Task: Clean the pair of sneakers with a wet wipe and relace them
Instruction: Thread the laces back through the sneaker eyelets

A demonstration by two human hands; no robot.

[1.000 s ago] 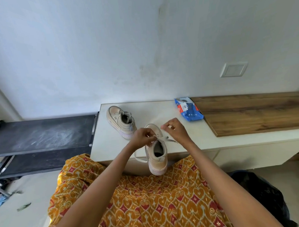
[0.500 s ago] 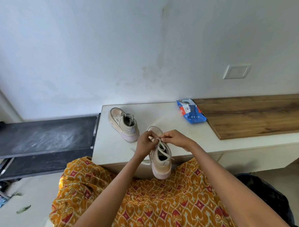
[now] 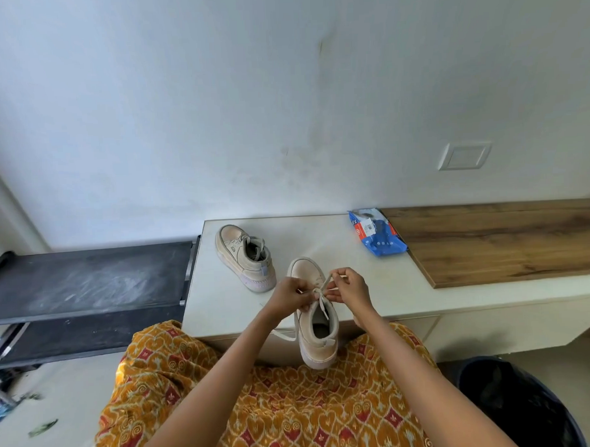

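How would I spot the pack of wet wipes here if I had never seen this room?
Start at the low white cabinet against the wall. At the back of its top, right where the wooden board begins, lies the wet wipe pack. It is a flat blue packet with a white and red label, the only blue thing there; the two sneakers nearby are beige.

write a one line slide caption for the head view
Both hands, left hand and right hand, pinch the lace of the near sneaker at the counter edge; the second sneaker lies behind.

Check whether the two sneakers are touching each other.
Apart. The head view shows bare white tabletop between the far sneaker and the near sneaker.
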